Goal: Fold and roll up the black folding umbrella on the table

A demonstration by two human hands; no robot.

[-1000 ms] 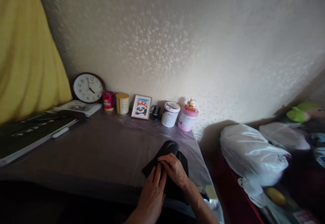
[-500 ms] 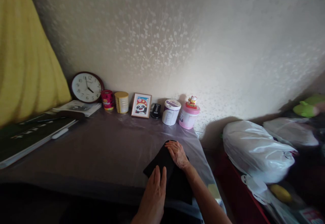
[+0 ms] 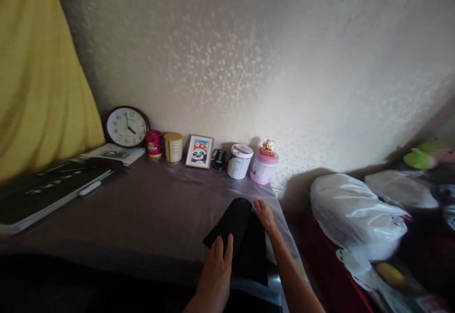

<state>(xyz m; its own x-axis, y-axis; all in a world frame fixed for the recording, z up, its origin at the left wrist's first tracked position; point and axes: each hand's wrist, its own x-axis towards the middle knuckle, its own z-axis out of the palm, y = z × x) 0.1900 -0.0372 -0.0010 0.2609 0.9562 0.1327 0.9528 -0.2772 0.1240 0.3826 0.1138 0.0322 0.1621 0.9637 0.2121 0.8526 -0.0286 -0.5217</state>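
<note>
A black cloth (image 3: 231, 223), folded into layers, lies near the table's right front corner. My left hand (image 3: 216, 270) rests on its lower left part, fingers stretched out. At the cloth's upper right edge is my right hand (image 3: 265, 214), with its fingers bent and closed at the edge of the lower layer. The fingertips are partly hidden. The upper layer bulges up in a rounded fold between the two hands.
Along the wall stand a clock (image 3: 127, 127), a pink tin (image 3: 154, 144), a yellow tin (image 3: 173, 147), a framed panda picture (image 3: 199, 152) and two tubs (image 3: 240, 162). A dark green book (image 3: 53, 185) lies left. White plastic bags (image 3: 355, 213) sit right of the table.
My right hand has moved off the top of the cloth to its right edge, and its fingers have closed. The cloth's top fold has risen. My left hand stays nearly in place.
</note>
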